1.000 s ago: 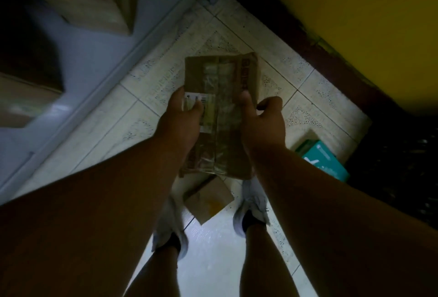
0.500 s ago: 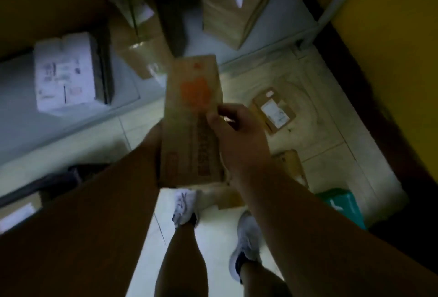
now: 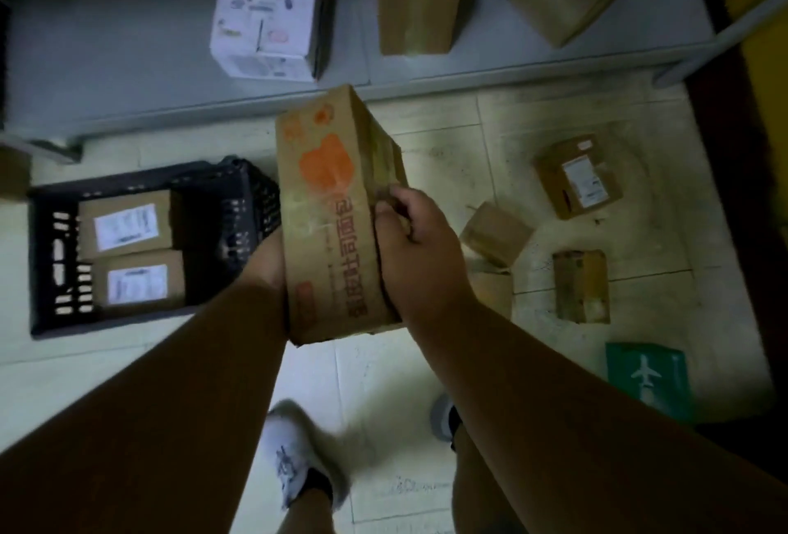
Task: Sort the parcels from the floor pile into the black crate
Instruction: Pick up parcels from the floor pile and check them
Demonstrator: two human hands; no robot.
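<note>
Both arms reach forward and down, holding a long cardboard box [image 3: 337, 218] with orange print lengthwise in the air above the tiled floor [image 3: 383, 384]. The right hand [image 3: 420, 243] wraps the box's right side, thumb on top and fingers curled over the far edge; the left hand [image 3: 268, 260] is mostly hidden under the left side, only the wrist and heel of the palm showing, pressed against the cardboard. The box tilts slightly, its far end raised toward a low grey shelf [image 3: 128, 64]. Just left of it sits the black crate [image 3: 47, 256] on the floor, with two labelled brown parcels [image 3: 128, 224] lying side by side in its left half; the right half of the crate shows dark open room, and the held box's left edge overlaps the crate's right rim in view. To the right, four small brown parcels [image 3: 580, 177] lie scattered on the tiles, well apart from the crate, with a green packet [image 3: 648, 375] nearer the dark wall. Bare tiles lie between the person's white shoes [image 3: 294, 457] and the crate
</note>
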